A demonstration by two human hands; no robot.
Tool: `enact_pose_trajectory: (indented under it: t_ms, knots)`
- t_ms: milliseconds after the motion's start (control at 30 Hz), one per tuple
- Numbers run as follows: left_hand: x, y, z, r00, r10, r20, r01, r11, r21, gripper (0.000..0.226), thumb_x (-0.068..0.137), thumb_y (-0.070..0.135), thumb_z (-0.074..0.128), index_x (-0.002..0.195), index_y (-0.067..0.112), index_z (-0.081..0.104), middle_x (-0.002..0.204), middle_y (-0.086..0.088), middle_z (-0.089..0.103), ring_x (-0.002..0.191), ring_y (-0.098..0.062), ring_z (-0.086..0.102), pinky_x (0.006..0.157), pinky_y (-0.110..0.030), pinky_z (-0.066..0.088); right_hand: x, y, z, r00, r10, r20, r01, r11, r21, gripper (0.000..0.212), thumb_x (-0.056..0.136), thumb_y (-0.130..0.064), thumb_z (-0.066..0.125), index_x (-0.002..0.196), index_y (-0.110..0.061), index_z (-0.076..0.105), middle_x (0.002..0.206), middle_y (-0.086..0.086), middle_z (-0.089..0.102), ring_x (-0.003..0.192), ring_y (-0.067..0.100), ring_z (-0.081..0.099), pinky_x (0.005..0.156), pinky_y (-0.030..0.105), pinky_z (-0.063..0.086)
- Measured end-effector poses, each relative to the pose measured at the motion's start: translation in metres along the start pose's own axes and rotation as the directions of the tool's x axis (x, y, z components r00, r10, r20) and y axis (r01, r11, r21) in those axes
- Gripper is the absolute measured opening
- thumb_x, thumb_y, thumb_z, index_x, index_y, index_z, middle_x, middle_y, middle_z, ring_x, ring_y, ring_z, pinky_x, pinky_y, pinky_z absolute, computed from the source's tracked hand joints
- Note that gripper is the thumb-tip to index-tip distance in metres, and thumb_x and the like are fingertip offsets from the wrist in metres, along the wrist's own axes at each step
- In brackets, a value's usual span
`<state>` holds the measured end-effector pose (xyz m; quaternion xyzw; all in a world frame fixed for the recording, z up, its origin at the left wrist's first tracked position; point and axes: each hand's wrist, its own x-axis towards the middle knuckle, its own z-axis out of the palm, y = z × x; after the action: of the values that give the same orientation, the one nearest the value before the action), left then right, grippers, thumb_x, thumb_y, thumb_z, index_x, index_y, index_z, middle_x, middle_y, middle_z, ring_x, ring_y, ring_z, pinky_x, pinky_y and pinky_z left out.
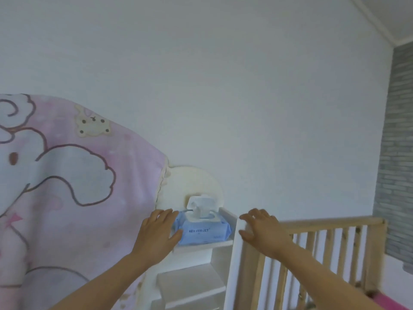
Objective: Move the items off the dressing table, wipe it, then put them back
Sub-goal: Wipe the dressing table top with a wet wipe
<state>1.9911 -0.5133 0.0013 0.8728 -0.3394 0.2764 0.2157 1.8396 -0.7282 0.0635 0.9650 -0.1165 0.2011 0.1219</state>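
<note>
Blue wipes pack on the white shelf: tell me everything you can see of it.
The wipes pack is a soft pale-blue plastic pouch with dark lettering on its front, lying flat on the white shelf. Its white flip lid stands open, and a white wipe sticks up from the opening. The left hand touches its left end, thumb at the front.

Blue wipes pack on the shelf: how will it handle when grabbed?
Probably soft: the wipes pack is a film pouch with crimped ends, so it should dent under a squeeze. It looks plump, so likely hefty for its size. Its lid stands open with a wipe poking out, which may flop or snag. Flat-lying; unlikely to roll.
</note>
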Motion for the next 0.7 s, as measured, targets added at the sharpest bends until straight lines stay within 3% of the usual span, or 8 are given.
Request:
enact_pose_trajectory:
  t_ms: [167,267,367,500,700]
  knots:
    - [0.039,-0.008,0.062,0.997,-0.023,0.076,0.025,0.999,-0.028,0.050,0.094,0.045,0.036,0.138,0.026,0.028,0.143,0.013,0.033,0.131,-0.010,0.026,0.100,-0.025,0.025,0.039,0.015,0.068,0.988,-0.049,0.145,0.020,0.980,0.197,0.045,0.091,-0.039,0.044,0.134,-0.027,0.038,0.128,0.003,0.049,0.117,0.019,0.045,0.095,0.031,0.040]
    - [0.060,-0.011,0.085,0.995,-0.068,0.073,0.072,0.996,-0.047,0.051,0.093,0.045,0.039,0.139,0.022,0.030,0.142,0.009,0.036,0.129,-0.014,0.029,0.100,-0.027,0.027,0.080,0.026,0.085,0.992,-0.066,0.103,0.030,0.947,0.319,0.043,0.091,-0.035,0.047,0.132,-0.023,0.042,0.129,0.003,0.051,0.116,0.018,0.048,0.091,0.027,0.039]
    - [0.077,-0.010,0.102,0.988,-0.144,0.048,0.147,0.986,-0.076,0.052,0.092,0.044,0.042,0.138,0.021,0.032,0.140,0.007,0.039,0.128,-0.014,0.031,0.100,-0.027,0.027,0.126,0.026,0.099,0.986,-0.158,0.042,0.129,0.910,0.393,0.040,0.092,-0.030,0.048,0.130,-0.019,0.044,0.127,0.007,0.051,0.115,0.021,0.048,0.091,0.028,0.039]
    - [0.098,-0.001,0.121,0.961,-0.275,0.031,0.276,0.945,-0.178,0.047,0.088,0.043,0.049,0.132,0.033,0.037,0.134,0.007,0.045,0.125,-0.014,0.034,0.096,-0.025,0.029,0.178,0.023,0.121,0.957,-0.284,-0.053,0.281,0.873,0.400,0.040,0.093,-0.030,0.043,0.132,-0.021,0.041,0.131,0.004,0.049,0.117,0.020,0.048,0.093,0.030,0.040]
    - [0.106,0.009,0.140,0.898,-0.437,0.052,0.438,0.876,-0.202,0.049,0.085,0.051,0.052,0.128,0.028,0.043,0.132,0.009,0.046,0.120,-0.015,0.042,0.099,-0.033,0.037,0.216,0.020,0.151,0.886,-0.439,-0.146,0.457,0.781,0.425,0.035,0.093,-0.026,0.042,0.127,-0.027,0.047,0.131,0.000,0.049,0.116,0.019,0.048,0.089,0.031,0.041]
